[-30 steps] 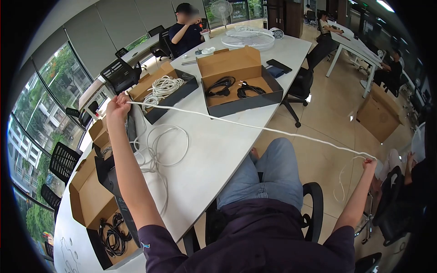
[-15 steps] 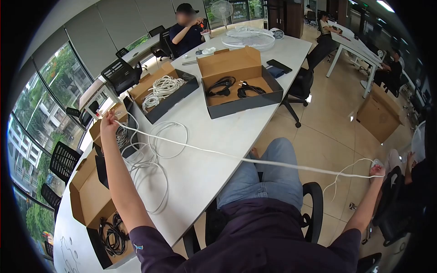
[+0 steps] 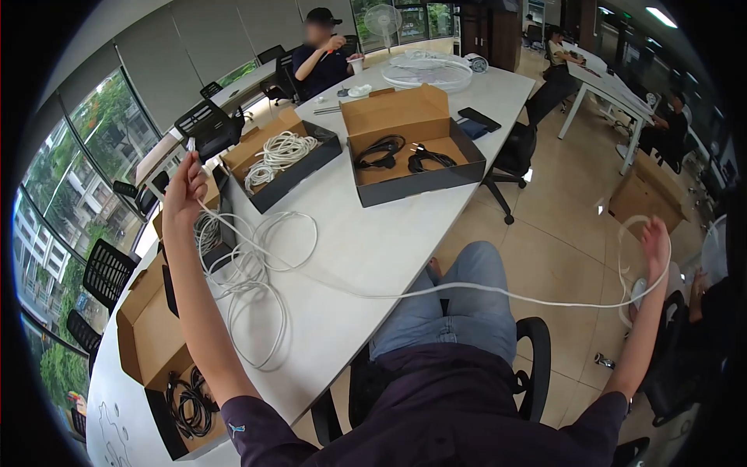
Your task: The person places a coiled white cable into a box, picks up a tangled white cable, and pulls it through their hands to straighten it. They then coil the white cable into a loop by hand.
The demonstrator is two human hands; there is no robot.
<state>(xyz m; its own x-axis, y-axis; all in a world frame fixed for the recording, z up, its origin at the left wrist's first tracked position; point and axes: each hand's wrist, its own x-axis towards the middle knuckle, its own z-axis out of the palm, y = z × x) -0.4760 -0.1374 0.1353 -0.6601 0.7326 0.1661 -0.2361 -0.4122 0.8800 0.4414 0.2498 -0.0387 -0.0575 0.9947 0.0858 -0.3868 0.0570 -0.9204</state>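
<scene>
A long white cable [image 3: 436, 292] sags across my lap between my two hands. My left hand [image 3: 185, 187], raised over the table's left side, is closed on it, and a small pale plug [image 3: 191, 145] sticks up past the fingertips. Out to the right, over the floor, my right hand [image 3: 656, 240] pinches the cable, which loops around the hand and wrist. More of the cable lies in loose coils [image 3: 261, 292] on the white table [image 3: 350, 241]. Behind my left forearm, a box [image 3: 222, 253] holding a coiled grey-white cable is partly hidden.
Ahead stand an open box [image 3: 420, 187] with black power cords and another box [image 3: 299, 175] of white cables. A box [image 3: 167, 401] with black cables is near left. A fan grille [image 3: 426, 71] and a seated person [image 3: 320, 62] are beyond. A cardboard box [image 3: 646, 194] stands right.
The cable has gone from taut to slack. My right hand has risen, with the cable now looped around it. At my left hand, the plug now shows above the fingers.
</scene>
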